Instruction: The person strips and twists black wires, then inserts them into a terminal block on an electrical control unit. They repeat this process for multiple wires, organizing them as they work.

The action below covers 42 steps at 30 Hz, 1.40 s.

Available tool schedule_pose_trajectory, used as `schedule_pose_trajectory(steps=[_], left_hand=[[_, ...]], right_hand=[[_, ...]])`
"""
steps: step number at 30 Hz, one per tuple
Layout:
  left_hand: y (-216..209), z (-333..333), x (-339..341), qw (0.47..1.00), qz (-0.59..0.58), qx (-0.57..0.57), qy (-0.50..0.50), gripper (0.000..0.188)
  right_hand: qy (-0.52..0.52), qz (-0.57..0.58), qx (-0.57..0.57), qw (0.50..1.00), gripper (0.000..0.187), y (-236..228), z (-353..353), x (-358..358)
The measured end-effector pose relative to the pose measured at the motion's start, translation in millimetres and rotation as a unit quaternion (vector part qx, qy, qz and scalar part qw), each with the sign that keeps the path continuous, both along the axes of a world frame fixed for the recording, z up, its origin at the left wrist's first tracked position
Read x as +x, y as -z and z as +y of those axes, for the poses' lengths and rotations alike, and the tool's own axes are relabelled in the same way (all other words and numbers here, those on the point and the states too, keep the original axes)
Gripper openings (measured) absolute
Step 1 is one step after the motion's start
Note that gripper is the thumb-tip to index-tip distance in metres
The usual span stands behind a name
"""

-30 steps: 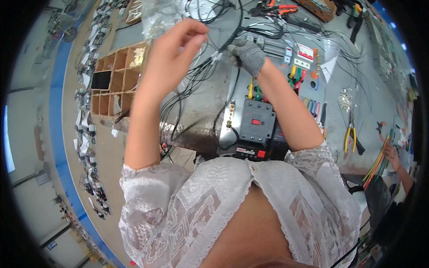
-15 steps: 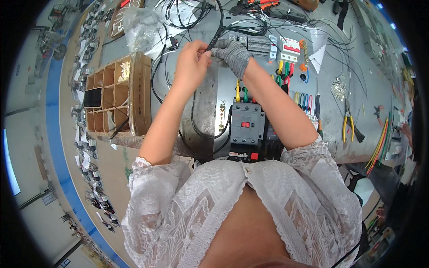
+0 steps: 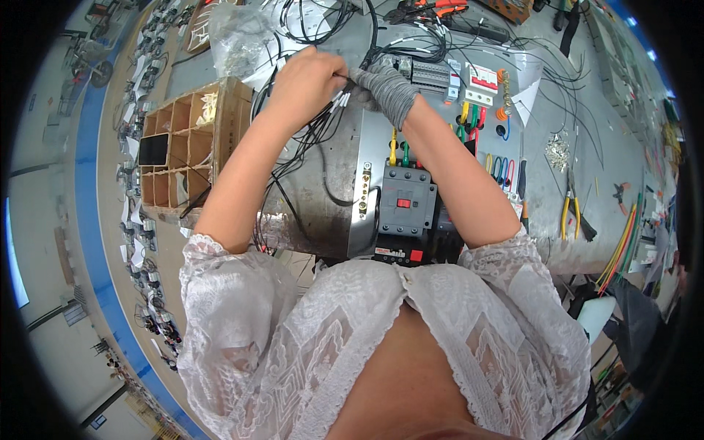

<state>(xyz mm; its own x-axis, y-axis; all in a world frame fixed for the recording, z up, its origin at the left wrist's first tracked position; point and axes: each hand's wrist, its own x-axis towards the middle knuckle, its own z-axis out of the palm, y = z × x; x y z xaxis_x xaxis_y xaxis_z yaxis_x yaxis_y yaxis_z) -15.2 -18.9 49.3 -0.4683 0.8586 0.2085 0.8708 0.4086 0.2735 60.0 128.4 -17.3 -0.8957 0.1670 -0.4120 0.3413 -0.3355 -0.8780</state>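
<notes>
My bare left hand (image 3: 308,79) is closed, its thumb and fingertips pinching black wire right beside my right hand. My right hand (image 3: 383,92), in a grey knitted glove, grips the black wire bundle (image 3: 372,53) just above the terminal blocks (image 3: 431,76). Several white-tipped wire ends (image 3: 339,103) hang beneath my fingers, and more loose black wires (image 3: 295,150) spread down past my left wrist to the table edge. Below my right forearm, a dark grey contactor (image 3: 405,199) is mounted on the metal plate (image 3: 364,150). The exact grip of my fingertips is partly hidden.
A divided cardboard box (image 3: 233,117) stands at left, with a clear plastic bag (image 3: 238,40) behind it. A red-and-white breaker (image 3: 480,84) sits right of the terminal blocks. Yellow-handled pliers (image 3: 570,213), small metal parts (image 3: 557,150) and coloured tubes (image 3: 620,249) lie at right.
My left hand has moved slightly left and up. A spread of black wires with white tips now hangs beneath it, where fewer wires showed before. My right hand has barely shifted.
</notes>
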Motion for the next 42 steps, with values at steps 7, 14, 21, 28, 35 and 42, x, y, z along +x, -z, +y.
schedule_pose_trajectory(steps=[7,14,21,28,35,42], left_hand=[[-46.2,-29.0,-38.0,0.966,-0.254,0.023,-0.052,0.026],[-222.4,-116.4,-23.4,0.945,-0.235,0.213,-0.084,0.018],[-308.3,-206.8,147.0,0.876,-0.063,0.478,-0.005,0.011],[-297.0,-200.6,263.1,0.901,-0.136,0.034,0.411,0.021],[-259.2,-146.3,236.6,0.790,-0.252,0.058,0.556,0.028],[-0.6,-49.9,67.9,0.976,-0.069,0.185,-0.088,0.022]], right_hand=[[-0.003,-0.047,-0.013,0.999,0.023,-2.4,-0.3,-0.7],[0.000,0.019,-0.064,0.998,0.026,-4.3,-16.2,2.7],[-0.027,-0.076,-0.104,0.991,0.019,6.6,-4.6,-4.0],[-0.050,-0.066,-0.125,0.989,0.018,1.9,-17.2,-8.1],[-0.025,-0.078,-0.057,0.995,0.012,1.8,-3.7,-6.2],[-0.136,0.010,-0.053,0.989,0.011,13.7,12.9,-12.2]])
